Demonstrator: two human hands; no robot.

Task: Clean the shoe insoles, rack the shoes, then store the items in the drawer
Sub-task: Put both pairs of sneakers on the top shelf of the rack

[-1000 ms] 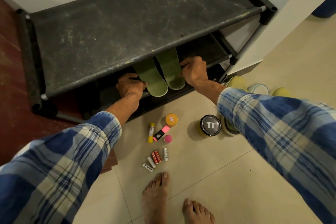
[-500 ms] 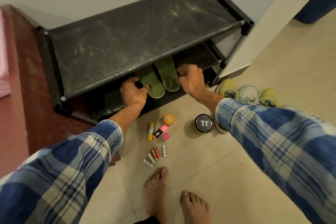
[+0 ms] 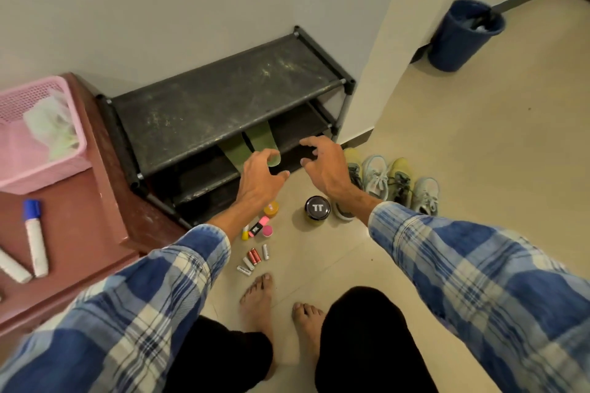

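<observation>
A person in a blue plaid shirt is standing barefoot in front of a dusty black shoe rack [image 3: 223, 105], reaching both arms toward its front edge. The left hand [image 3: 261, 175] and the right hand [image 3: 325, 166] are hanging apart from each other, fingers spread and loosely bent, gripping nothing. Two green insoles [image 3: 260, 137] are lying side by side on the rack's middle shelf, their heels poking out from under the top shelf. The left hand's fingertips are overlapping one heel from this angle, and whether they are touching it cannot be told. Four sneakers [image 3: 376, 175] are sitting in a row on the floor at the rack's right end. In front of the rack, a black-lidded jar [image 3: 317, 208], an orange tub [image 3: 271, 208], small pink and yellow items [image 3: 258, 230] and a cluster of batteries [image 3: 253, 257] are lying on the tiles. A reddish cabinet [image 3: 95, 201] is standing against the rack's left end, carrying a pink basket [image 3: 41, 134] and markers [image 3: 35, 239].
</observation>
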